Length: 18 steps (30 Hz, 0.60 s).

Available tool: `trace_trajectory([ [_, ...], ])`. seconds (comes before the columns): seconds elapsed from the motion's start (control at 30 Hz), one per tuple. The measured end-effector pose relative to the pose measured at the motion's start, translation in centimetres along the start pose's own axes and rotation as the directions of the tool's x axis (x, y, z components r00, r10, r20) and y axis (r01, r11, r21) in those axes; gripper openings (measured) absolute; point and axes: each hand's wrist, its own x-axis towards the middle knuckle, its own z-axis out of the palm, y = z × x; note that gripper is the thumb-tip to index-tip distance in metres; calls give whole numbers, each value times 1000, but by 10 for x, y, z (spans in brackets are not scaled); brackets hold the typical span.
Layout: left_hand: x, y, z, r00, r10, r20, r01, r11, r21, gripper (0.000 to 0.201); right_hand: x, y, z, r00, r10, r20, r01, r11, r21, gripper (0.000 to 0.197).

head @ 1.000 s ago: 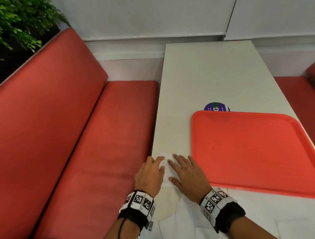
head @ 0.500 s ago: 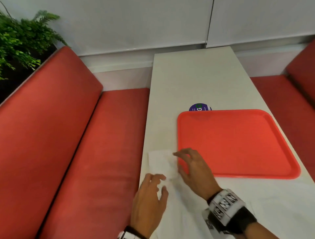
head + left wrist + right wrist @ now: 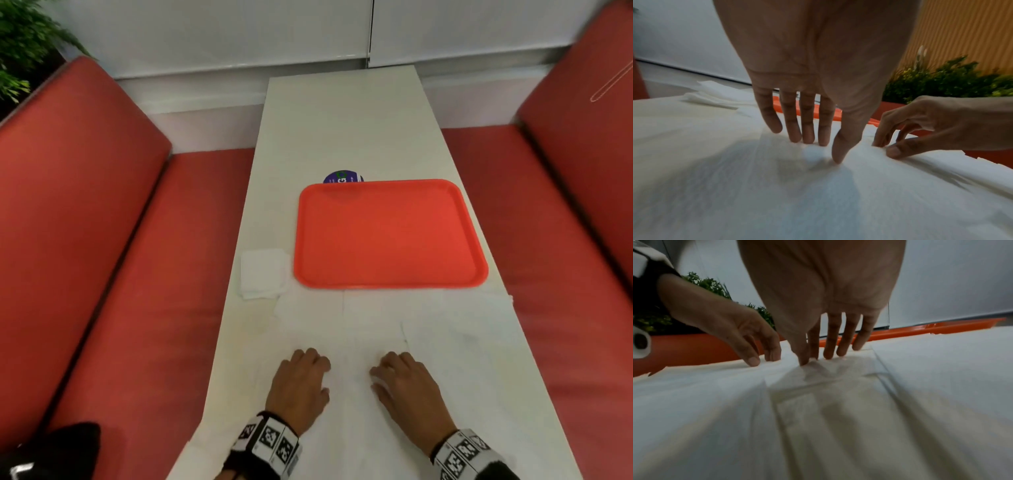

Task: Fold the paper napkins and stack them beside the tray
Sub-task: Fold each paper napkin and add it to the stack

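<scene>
A long white table [image 3: 342,130] ran up the middle of the frame to a pale wall [image 3: 219,31] hung with white roller blinds, a dark vertical seam [image 3: 371,31] parting two of them at upper centre. Red padded benches [image 3: 113,260] flanked the table on the left and right sides, their backrests rising toward the upper corners. A leafy green plant [image 3: 24,37] filled the upper left corner behind the left backrest. In the left wrist view, a ribbed orange-yellow wall panel [image 3: 962,32] stood at upper right. The light was even and soft.
</scene>
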Motion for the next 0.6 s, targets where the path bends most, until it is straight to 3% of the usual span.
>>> trace_trajectory([
  [0.2, -3, 8, 1, 999, -50, -21, 50, 998, 37, 38, -1, 6, 1, 996, -36, -85, 38, 999, 24, 24],
  [0.37, -11, 10, 9, 987, -106, -119, 99, 993, -70, 38, 1, -1, -3, 999, 47, -27, -45, 997, 68, 40],
  [0.43, -15, 7, 11, 944, -273, -185, 229, 946, -230, 42, 4, -5, -2, 998, 45, 32, -44, 998, -33, 44],
  [0.5, -19, -1, 10, 862, -478, -168, 401, 846, -350, 49, 5, -9, -2, 999, 39, 36, -35, 995, -93, 43],
  [0.53, -20, -5, 10, 835, -534, -133, 467, 816, -342, 52, 5, -10, -2, 999, 30, 25, -28, 994, -104, 42],
  [0.6, -22, -9, 10, 829, -552, -84, 512, 812, -281, 53, 4, -12, -4, 1000, 17, 18, -15, 992, -123, 39],
])
